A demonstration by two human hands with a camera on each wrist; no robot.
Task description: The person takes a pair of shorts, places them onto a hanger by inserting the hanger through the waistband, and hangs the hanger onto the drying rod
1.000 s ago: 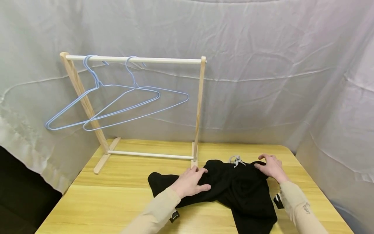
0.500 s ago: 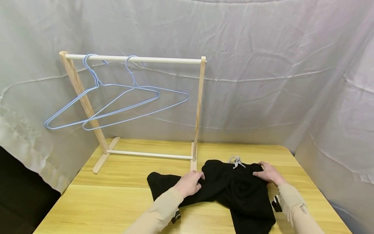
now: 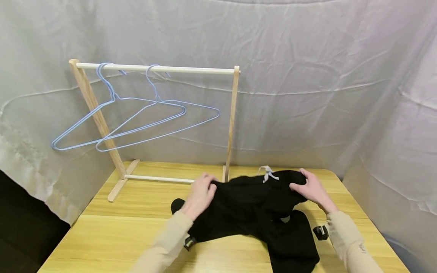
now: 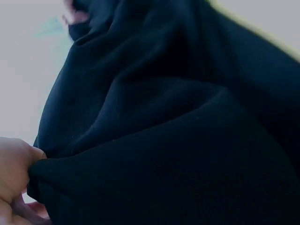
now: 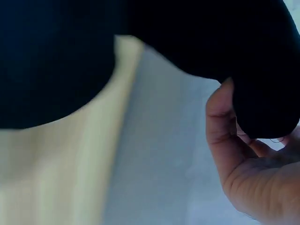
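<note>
Black drawstring pants (image 3: 249, 204) are partly lifted off the table, with a light grey drawstring (image 3: 268, 174) at the middle of the waist. My left hand (image 3: 201, 195) pinches the left end of the waist; in the left wrist view, thumb and fingers of that hand (image 4: 16, 176) grip the dark cloth (image 4: 140, 140). At the right end of the waist, my right hand (image 3: 314, 189) holds the fabric between thumb and fingers. The right wrist view shows the thumb of this hand (image 5: 253, 173) against the black cloth (image 5: 267, 93). Both legs trail down onto the table.
Behind on the left stands a wooden clothes rack (image 3: 233, 125) with several blue wire hangers (image 3: 157, 102) on its white bar (image 3: 194, 69). Its feet rest on the yellow wooden table (image 3: 136, 235). Grey curtains (image 3: 307, 94) enclose the back and sides.
Both hands have closed on the waist of the pants and raised it. My left hand has moved left and up, stretching the waist wider; my right hand has risen.
</note>
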